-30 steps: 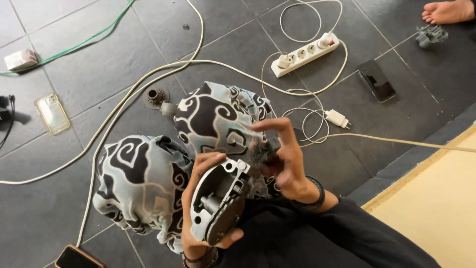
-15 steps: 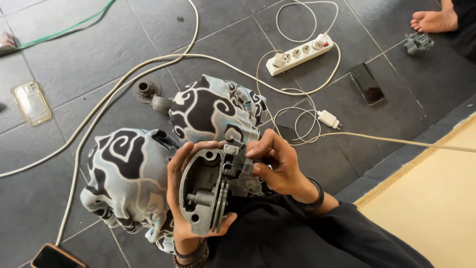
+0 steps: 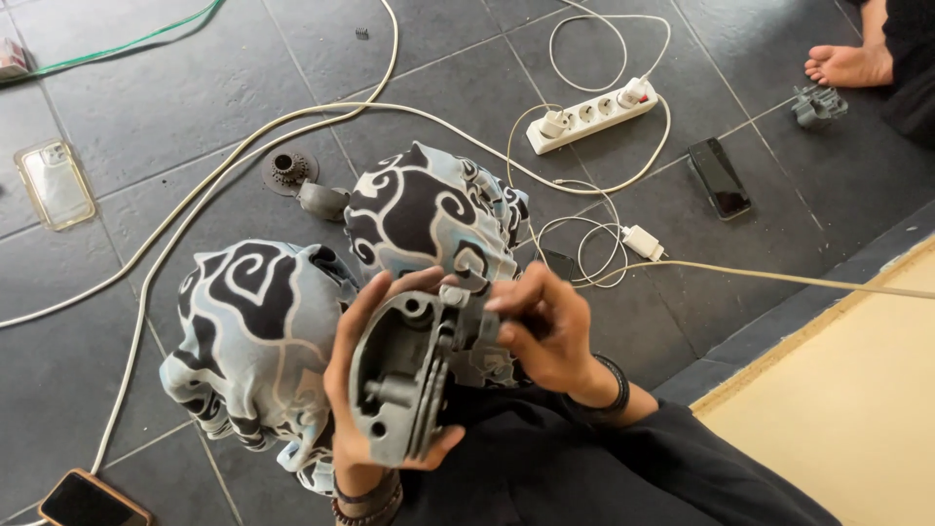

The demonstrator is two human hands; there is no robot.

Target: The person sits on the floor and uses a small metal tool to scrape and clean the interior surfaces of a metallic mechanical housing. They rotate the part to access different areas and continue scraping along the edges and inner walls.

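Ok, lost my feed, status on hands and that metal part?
Left hand cradles grey metal casing. Right hand pinches its top edge. White cables and power strip on the floor, clear of hands.

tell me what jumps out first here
A grey metal casting sits at bottom centre, cradled in the left hand and pinched at its top by the right hand. Behind it are knees in black-and-white swirl cloth. A white power strip lies on the dark tile floor, upper right.

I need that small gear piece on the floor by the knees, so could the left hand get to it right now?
Probably not right away: the left hand is full, cradling the grey metal housing. The round gear piece lies uncovered on the tiles beyond the patterned knees, so the path looks free.
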